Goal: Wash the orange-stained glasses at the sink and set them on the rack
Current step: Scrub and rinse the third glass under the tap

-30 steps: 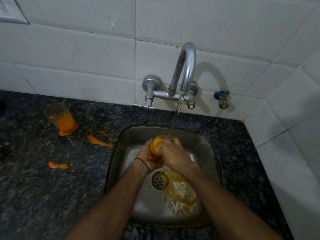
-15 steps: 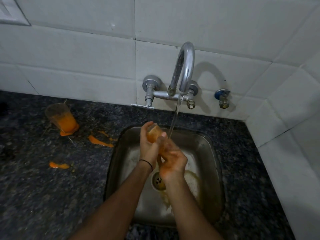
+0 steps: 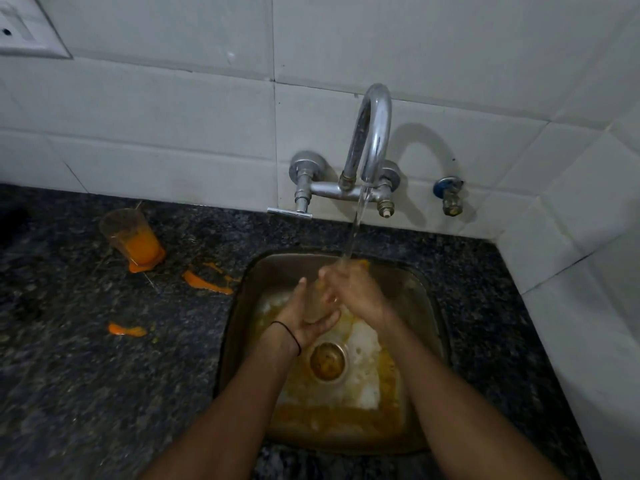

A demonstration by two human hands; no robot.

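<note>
On the left of the dark speckled stone bench [image 3: 86, 375], near the white tiled wall [image 3: 173, 116], a clear tumbler half full of orange liquid [image 3: 130, 237] is standing in an orange puddle, well apart from the hands. Orange smears [image 3: 206, 282] are lying between it and the sink's left rim, and bare bench is lying open in front of them. Over the square steel sink [image 3: 242, 334], a blurred orange-stained clear glass [image 3: 316, 304] is being clamped between both hands. The left hand [image 3: 304, 320] is being wrapped round its lower part from the left, fingers curled beneath. The right hand [image 3: 362, 294] is being closed over its upper end, fingers curled onto it. The two hands are being pressed together, touching. Water [image 3: 353, 237] from the curved chrome tap [image 3: 374, 133] is being poured onto the right hand and the glass. Orange residue is lying around the round drain [image 3: 327, 362] below. To the right, only a narrow strip of bench is being left between the sink's rim and the tiled side wall.
</note>
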